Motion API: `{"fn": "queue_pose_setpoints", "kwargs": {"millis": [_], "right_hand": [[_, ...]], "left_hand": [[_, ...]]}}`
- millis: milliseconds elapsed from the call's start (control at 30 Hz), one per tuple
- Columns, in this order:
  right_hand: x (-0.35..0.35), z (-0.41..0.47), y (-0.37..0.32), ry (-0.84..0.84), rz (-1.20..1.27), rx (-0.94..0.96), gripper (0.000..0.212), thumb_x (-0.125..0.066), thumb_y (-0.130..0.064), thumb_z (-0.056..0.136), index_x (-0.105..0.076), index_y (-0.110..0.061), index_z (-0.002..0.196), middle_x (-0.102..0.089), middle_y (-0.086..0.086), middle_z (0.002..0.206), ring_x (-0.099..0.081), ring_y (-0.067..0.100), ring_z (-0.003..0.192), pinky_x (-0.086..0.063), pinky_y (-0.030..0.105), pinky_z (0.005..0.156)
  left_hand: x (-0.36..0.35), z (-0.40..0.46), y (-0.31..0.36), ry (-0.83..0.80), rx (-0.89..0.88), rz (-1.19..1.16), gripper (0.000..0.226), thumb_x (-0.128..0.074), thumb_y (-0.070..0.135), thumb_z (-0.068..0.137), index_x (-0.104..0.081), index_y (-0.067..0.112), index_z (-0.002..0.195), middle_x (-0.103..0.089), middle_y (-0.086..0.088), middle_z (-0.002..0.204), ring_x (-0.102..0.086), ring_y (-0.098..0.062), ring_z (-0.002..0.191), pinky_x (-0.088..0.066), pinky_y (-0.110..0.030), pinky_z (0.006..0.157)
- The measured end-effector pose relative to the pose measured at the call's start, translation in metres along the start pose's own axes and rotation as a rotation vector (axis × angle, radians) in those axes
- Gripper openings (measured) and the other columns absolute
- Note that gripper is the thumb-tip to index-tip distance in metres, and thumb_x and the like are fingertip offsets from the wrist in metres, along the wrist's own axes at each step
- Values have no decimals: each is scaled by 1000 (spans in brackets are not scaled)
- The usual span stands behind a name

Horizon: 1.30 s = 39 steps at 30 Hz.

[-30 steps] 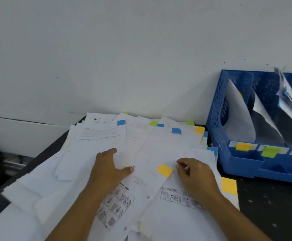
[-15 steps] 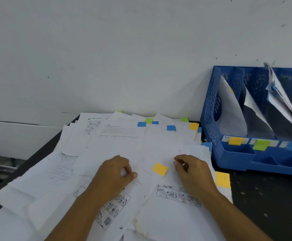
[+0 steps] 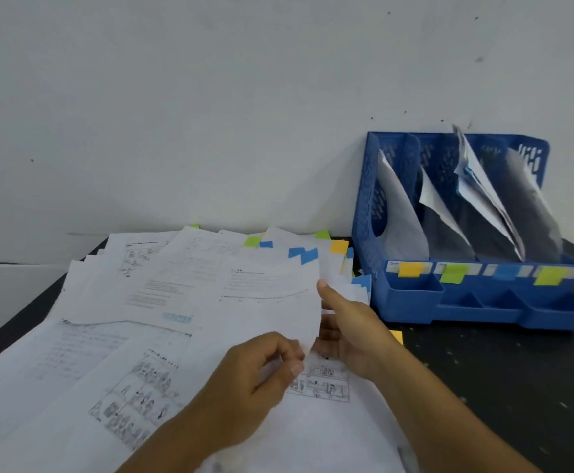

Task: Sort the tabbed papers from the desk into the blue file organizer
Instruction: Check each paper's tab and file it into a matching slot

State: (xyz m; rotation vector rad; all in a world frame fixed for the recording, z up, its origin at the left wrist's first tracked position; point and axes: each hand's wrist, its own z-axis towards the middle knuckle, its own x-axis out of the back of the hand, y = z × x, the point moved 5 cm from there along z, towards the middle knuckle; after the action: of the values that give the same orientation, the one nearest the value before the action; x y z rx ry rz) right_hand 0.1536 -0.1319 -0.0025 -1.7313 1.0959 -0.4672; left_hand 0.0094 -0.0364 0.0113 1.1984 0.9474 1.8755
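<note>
A loose spread of white papers (image 3: pixel 115 336) with blue, green and orange tabs covers the dark desk. My right hand (image 3: pixel 350 329) grips the right edge of one sheet with a blue tab (image 3: pixel 272 302) and lifts it off the pile, thumb on top. My left hand (image 3: pixel 265 373) pinches the same sheet's lower corner. The blue file organizer (image 3: pixel 415 302) stands at the right against the wall, with papers in its slots and orange, green, blue and yellow-green labels along its front.
The white wall (image 3: pixel 210 114) rises just behind the desk. Bare dark desk surface (image 3: pixel 504 387) shows in front of the organizer at the right. An orange tab (image 3: pixel 396 336) peeks out beside my right wrist. The desk's left edge runs diagonally at far left.
Both hands were resting flat on the pile; now they have taken hold of a blue-tabbed sheet and raised it. The camera view has shifted left and down.
</note>
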Motion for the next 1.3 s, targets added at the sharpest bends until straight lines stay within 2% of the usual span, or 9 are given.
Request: {"fn": "queue_pose_setpoints", "kwargs": {"millis": [100,200,333,467,633,833,933,1100,1300], "right_hand": [[12,3,-4,50,-45,76,18,-58,-22,100,-71,-10,105,-78,7,95,-74,26,90,-62,40,76],[21,-1,-16,23,-128,142,17,-57,-18,100,-73,-12,101,-77,3,96,-73,23,93,-61,36,77],[33,-19,-41,-40,-194,262,18,-56,-20,101,-73,-14,106,-77,0,101,-71,19,95,-58,32,82],[48,-40,-61,-80,-173,343,19,-57,-21,100,-73,-15,108,-76,4,107,-69,27,105,-56,44,94],[88,-63,-85,26,-60,442,18,-59,-17,97,-72,-8,106,-75,10,107,-66,36,109,-50,56,100],[138,-93,-115,205,-143,579,16,-62,-21,95,-73,-15,104,-77,1,98,-72,23,96,-56,36,77],[161,-109,-135,230,-156,638,18,-65,-21,93,-73,-16,108,-77,2,100,-74,21,92,-58,38,79],[202,-138,-175,426,-36,879,10,-67,-20,90,-76,-16,93,-77,3,88,-73,22,79,-59,33,62],[234,-181,-231,620,119,1206,7,-67,-19,93,-72,-22,91,-74,-12,79,-66,6,73,-55,24,64]], "left_hand": [[-5,-1,-2,-62,-22,76,13,-70,39,84,-65,26,83,-69,17,108,-57,-1,117,-43,-10,90],[13,4,-11,149,14,146,32,-70,57,73,-64,35,95,-63,24,116,-50,5,122,-34,-10,100],[46,20,-18,471,271,91,44,-74,32,82,-51,39,119,-51,24,125,-49,-6,123,-36,-30,106],[54,50,-12,326,543,-284,59,-75,29,81,-47,33,133,-56,5,128,-58,-23,116,-44,-42,100],[51,83,18,327,418,-622,36,-65,5,85,-60,18,118,-74,-9,102,-72,-27,90,-57,-38,74],[20,123,59,198,227,-470,35,-63,5,88,-60,19,120,-75,-8,100,-72,-24,92,-53,-37,80],[1,144,79,141,175,-423,34,-65,6,88,-59,21,118,-75,-6,97,-72,-22,90,-54,-36,78],[-30,185,104,194,127,-445,20,-66,18,90,-64,22,110,-76,-2,89,-71,-17,84,-56,-30,73],[-76,228,116,272,165,-480,19,-60,25,95,-63,18,112,-70,-4,94,-68,-18,85,-59,-37,80]]}}
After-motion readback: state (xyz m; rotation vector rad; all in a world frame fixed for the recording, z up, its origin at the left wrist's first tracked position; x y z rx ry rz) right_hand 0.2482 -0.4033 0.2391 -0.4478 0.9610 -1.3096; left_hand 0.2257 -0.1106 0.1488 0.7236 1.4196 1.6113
